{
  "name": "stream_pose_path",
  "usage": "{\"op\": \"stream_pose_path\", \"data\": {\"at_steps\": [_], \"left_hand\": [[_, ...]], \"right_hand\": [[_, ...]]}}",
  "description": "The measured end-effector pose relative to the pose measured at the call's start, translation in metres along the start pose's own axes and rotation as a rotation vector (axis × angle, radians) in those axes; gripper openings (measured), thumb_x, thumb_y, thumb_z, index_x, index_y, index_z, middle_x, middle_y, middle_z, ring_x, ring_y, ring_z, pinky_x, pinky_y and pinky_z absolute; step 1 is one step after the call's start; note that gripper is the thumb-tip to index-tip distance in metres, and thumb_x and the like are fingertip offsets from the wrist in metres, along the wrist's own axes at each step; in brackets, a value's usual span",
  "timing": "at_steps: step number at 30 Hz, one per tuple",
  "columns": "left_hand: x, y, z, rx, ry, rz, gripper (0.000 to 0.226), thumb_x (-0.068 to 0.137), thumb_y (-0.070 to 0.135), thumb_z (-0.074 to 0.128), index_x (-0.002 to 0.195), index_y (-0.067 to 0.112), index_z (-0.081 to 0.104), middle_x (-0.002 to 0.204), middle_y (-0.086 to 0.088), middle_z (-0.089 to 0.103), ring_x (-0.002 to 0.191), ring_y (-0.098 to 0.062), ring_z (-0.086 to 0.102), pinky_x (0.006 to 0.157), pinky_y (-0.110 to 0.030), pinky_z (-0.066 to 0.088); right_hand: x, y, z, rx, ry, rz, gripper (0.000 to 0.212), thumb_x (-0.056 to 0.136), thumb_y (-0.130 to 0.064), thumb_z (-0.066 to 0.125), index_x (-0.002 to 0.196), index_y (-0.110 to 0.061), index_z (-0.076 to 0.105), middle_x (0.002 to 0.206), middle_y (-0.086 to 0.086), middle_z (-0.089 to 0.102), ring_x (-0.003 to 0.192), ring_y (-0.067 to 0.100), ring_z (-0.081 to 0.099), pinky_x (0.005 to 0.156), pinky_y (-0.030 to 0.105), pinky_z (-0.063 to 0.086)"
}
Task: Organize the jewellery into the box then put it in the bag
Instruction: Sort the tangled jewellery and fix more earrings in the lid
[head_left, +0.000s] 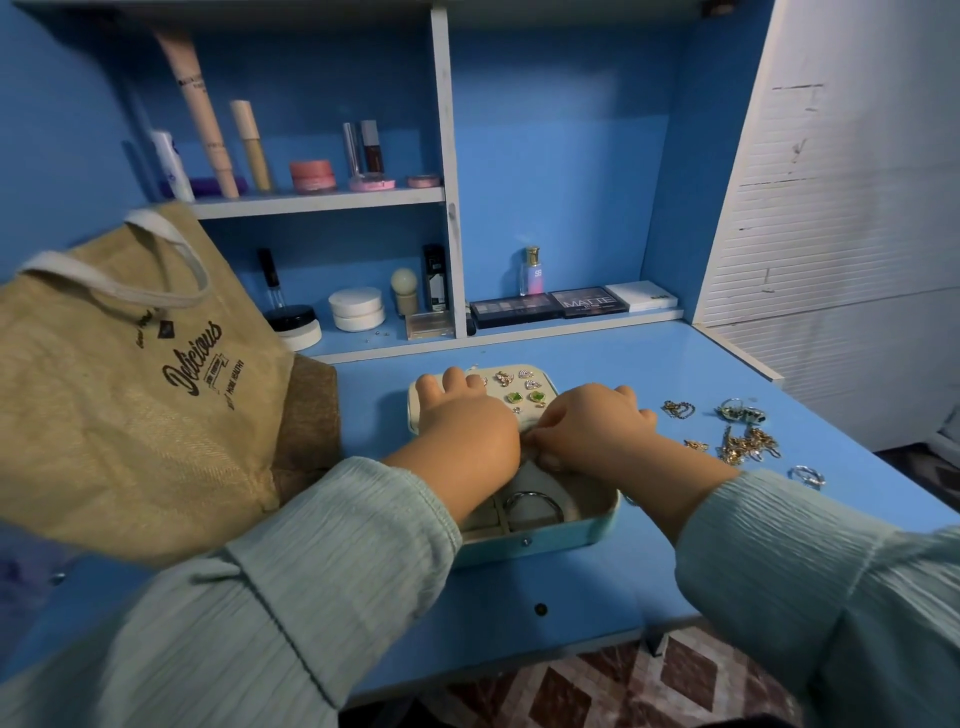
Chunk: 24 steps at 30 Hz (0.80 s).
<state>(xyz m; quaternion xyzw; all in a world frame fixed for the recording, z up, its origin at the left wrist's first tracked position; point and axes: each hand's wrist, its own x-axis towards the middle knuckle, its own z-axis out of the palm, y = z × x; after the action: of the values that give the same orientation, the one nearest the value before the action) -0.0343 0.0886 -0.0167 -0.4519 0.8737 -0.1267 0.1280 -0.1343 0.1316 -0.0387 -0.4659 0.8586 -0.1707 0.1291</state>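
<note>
Small pale-blue hinged jewellery box (540, 540) sits open on the blue laminate surface (597, 358), lid (452, 387) laid flat behind it w/ several stud earrings (524, 389) pinned to the cream lining — two green, rest gold/silver. Silver ring or hoop (532, 506) lies in the front compartment.

Left hand (462, 415) rests flat over the lid's left side, fingers straight, holding nothing — seems to be steadying it. Right hand (587, 423) works at the box's centre, fingertips curled down and pinching at something small by the hinge area; what it is, can't tell, too hidden.

Loose gold and silver jewellery (743, 436) — chains, rings, earrings — still scattered on the surface to the right, apart from the box. Tan jute bag (130, 374) w/ cream handles stands just left of the box.

Judgement: sorting approx part-done, bagging not begun.

Risks:
- tiny piece slips from the pinch, rolls off the surface edge — hard to find on the patterned floor.
- chain pile looks tangled; pulling one could drag others.
- right sleeve (779, 545) hangs near the loose items, could sweep them off.
- box has to be latched before bagging, else contents spill.
</note>
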Motion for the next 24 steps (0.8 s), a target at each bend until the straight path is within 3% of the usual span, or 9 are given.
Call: {"op": "stream_pose_path", "data": {"at_steps": [4,9,11,15,19,22,24], "left_hand": [[-0.005,0.008,-0.004,-0.055,0.062,0.052,0.036,0.092,0.032,0.048,0.128,0.026,0.053,0.131,-0.007,0.039,0.12,-0.027,0.027,0.097,-0.044,0.021],[-0.01,0.034,-0.013,-0.17,0.167,0.176,0.029,0.095,0.033,0.043,0.117,0.034,0.061,0.123,-0.001,0.044,0.117,-0.026,0.029,0.091,-0.044,0.021],[-0.014,0.048,-0.017,-0.223,0.195,0.235,0.027,0.095,0.036,0.043,0.115,0.036,0.062,0.119,0.001,0.045,0.116,-0.025,0.03,0.086,-0.042,0.02],[-0.02,0.079,-0.025,-0.307,0.196,0.345,0.024,0.094,0.041,0.044,0.111,0.041,0.062,0.119,0.002,0.047,0.118,-0.025,0.031,0.088,-0.041,0.021],[-0.021,0.106,-0.026,-0.341,0.176,0.406,0.019,0.092,0.042,0.051,0.106,0.043,0.064,0.121,0.004,0.047,0.119,-0.024,0.031,0.089,-0.04,0.02],[-0.019,0.12,-0.023,-0.329,0.163,0.427,0.02,0.09,0.045,0.052,0.107,0.041,0.063,0.122,0.005,0.047,0.121,-0.023,0.031,0.09,-0.04,0.02],[-0.017,0.126,-0.021,-0.301,0.163,0.426,0.025,0.09,0.045,0.052,0.113,0.04,0.06,0.125,0.004,0.047,0.123,-0.023,0.03,0.093,-0.04,0.02]], "right_hand": [[-0.011,0.013,-0.012,0.008,0.008,-0.052,0.013,0.087,-0.044,0.055,0.086,-0.034,0.063,0.091,-0.004,0.051,0.114,0.024,0.034,0.08,0.035,0.027],[-0.023,0.049,-0.039,-0.057,-0.055,-0.086,0.013,0.086,-0.043,0.057,0.081,-0.033,0.062,0.101,-0.004,0.063,0.113,0.022,0.041,0.091,0.034,0.039],[-0.026,0.067,-0.051,-0.074,-0.076,-0.083,0.01,0.085,-0.038,0.06,0.076,-0.032,0.062,0.1,-0.003,0.066,0.105,0.02,0.05,0.084,0.029,0.044],[-0.036,0.103,-0.073,-0.146,-0.123,-0.038,0.012,0.085,-0.03,0.064,0.091,-0.022,0.07,0.083,-0.004,0.063,0.073,0.012,0.055,0.057,0.019,0.04],[-0.043,0.142,-0.088,-0.189,-0.085,0.021,0.018,0.089,-0.018,0.057,0.101,-0.021,0.07,0.093,-0.003,0.062,0.08,0.015,0.056,0.06,0.018,0.042],[-0.046,0.171,-0.09,-0.211,-0.045,0.089,0.024,0.089,-0.014,0.053,0.105,-0.025,0.066,0.097,-0.005,0.057,0.085,0.018,0.058,0.071,0.029,0.052],[-0.048,0.188,-0.087,-0.173,-0.034,0.152,0.026,0.09,-0.012,0.053,0.11,-0.027,0.062,0.105,-0.001,0.055,0.088,0.022,0.057,0.07,0.037,0.057]]}}
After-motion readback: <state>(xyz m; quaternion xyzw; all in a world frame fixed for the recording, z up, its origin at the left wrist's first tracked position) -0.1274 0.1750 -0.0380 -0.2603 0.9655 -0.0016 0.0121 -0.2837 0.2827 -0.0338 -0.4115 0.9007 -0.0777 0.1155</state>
